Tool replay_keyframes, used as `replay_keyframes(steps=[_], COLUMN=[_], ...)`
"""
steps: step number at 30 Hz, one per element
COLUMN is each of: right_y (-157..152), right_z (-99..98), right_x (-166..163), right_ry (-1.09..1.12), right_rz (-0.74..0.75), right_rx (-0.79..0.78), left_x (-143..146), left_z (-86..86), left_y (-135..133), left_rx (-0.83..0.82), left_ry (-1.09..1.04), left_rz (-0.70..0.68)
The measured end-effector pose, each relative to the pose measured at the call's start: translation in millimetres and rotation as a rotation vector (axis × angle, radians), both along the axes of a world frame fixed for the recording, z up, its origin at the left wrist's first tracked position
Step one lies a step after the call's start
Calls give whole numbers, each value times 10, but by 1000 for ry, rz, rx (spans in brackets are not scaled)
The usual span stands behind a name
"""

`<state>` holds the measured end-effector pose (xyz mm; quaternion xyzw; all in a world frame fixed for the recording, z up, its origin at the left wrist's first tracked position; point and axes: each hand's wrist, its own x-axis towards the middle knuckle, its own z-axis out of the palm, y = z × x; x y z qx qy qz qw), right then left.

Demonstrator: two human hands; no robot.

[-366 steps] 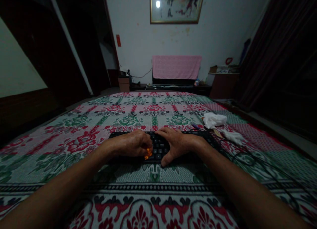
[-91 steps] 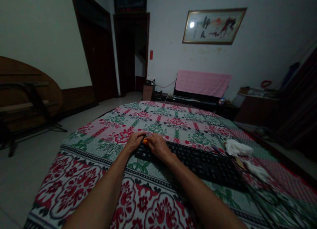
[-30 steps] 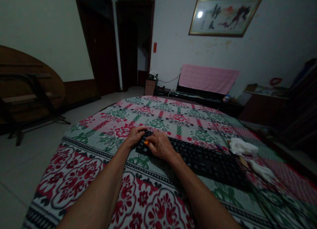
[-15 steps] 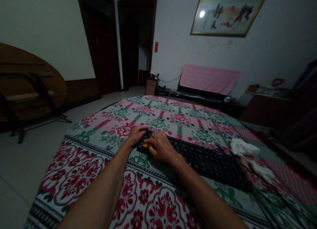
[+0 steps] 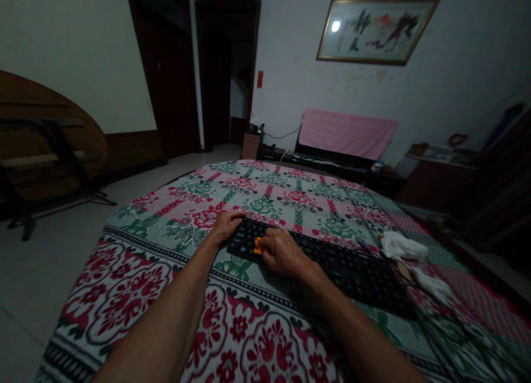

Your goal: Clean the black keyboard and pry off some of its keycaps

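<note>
A black computer keyboard (image 5: 348,269) lies slantwise on the patterned cloth in front of me. My left hand (image 5: 227,226) grips its far left corner, fingers bent over the edge. Closed around a small orange piece (image 5: 258,246), my right hand (image 5: 282,251) rests over the keys towards the left part of the keyboard. Only a bit of the orange piece shows beside the fingers, so its kind is unclear.
A red, green and white flowered cloth (image 5: 265,192) covers the table. Crumpled white tissues (image 5: 404,246) lie past the keyboard's right end, with dark cables (image 5: 450,339) nearby. A folded round table (image 5: 50,123) leans at the left wall.
My right hand has slid a little to the right along the keys with the orange piece, uncovering keys at the left end. My left hand stays at the corner.
</note>
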<state>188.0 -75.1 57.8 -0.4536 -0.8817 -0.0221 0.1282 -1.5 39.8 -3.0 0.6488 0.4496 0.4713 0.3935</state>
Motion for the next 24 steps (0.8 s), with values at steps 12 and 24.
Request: replay_keyframes(steps=[12,24], right_y=[232,148], right_z=[-84,-11], right_x=[-343,-57], right_ry=[16,34], right_rz=[-76,-194], right_rx=[54,51], left_x=[11,15], left_z=[16,28], left_y=[-16,-28], left_rx=[22,-6], left_ry=[31,27], left_rz=[-23,4])
